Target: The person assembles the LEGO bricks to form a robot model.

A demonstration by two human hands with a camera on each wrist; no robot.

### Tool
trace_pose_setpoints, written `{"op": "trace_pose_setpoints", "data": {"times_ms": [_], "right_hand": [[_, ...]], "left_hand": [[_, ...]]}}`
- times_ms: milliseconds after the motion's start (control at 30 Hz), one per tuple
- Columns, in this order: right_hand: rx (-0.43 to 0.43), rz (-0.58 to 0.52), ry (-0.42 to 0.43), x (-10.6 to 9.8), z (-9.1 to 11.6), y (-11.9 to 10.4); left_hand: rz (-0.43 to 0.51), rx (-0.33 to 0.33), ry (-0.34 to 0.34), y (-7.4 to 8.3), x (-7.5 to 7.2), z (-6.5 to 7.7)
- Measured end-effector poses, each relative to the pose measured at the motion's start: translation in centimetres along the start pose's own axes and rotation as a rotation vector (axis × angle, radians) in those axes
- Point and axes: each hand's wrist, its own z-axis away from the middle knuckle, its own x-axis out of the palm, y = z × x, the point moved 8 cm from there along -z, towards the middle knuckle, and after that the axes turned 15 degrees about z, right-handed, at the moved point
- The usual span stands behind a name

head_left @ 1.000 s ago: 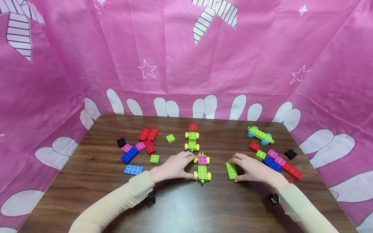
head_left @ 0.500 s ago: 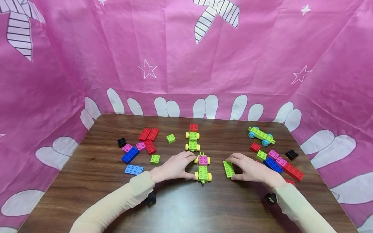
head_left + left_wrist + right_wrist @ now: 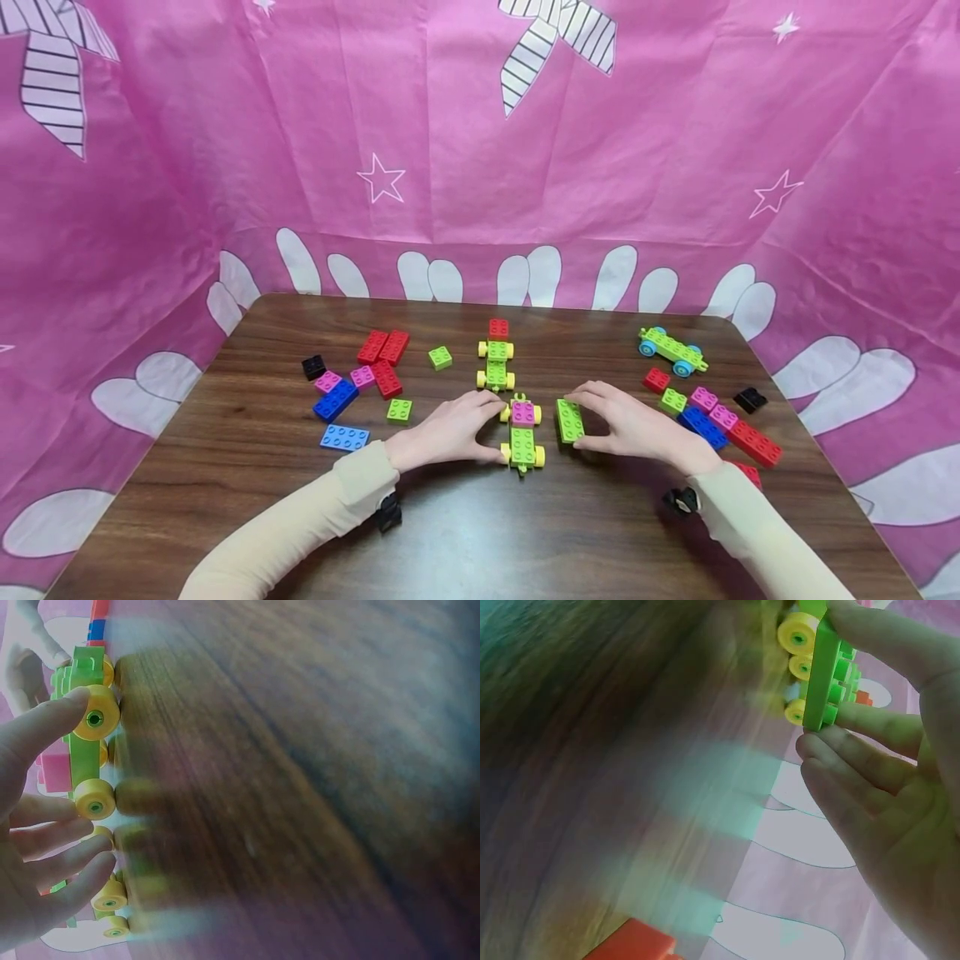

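In the head view, a lime-green toy car base (image 3: 522,446) with yellow wheels stands mid-table, a pink brick (image 3: 522,413) on its far part. My left hand (image 3: 450,429) holds this car at its left side, thumb on the near wheel and fingers by the far wheel. Just right of the car, my right hand (image 3: 626,421) pinches a lime-green two-by-four brick (image 3: 570,421) by its ends, between thumb and fingers. The right wrist view shows that brick (image 3: 823,675) on edge relative to the camera, raised slightly off the table, studs facing the palm.
Beyond the held car stands another yellow-wheeled car (image 3: 496,364) with a red brick (image 3: 498,328) at its far end. Loose bricks, including a light blue one (image 3: 345,437) and a dark blue one (image 3: 702,426), lie on both sides. A blue-wheeled car (image 3: 672,350) stands back right.
My right hand has moved left with the lime-green brick, bringing it close to the car and lifting it slightly. My left hand has stayed at the car.
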Motion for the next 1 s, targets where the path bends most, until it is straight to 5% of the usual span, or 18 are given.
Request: {"op": "trace_pose_setpoints", "data": {"times_ms": [433, 1000], "right_hand": [[-0.077, -0.005, 0.094, -1.1, -1.1, -1.5], [-0.077, -0.017, 0.123, -1.5, -2.3, -2.7]], "left_hand": [[-0.005, 0.002, -0.006, 0.0, 0.1, 0.1], [-0.014, 0.019, 0.011, 0.0, 0.1, -0.1]]}}
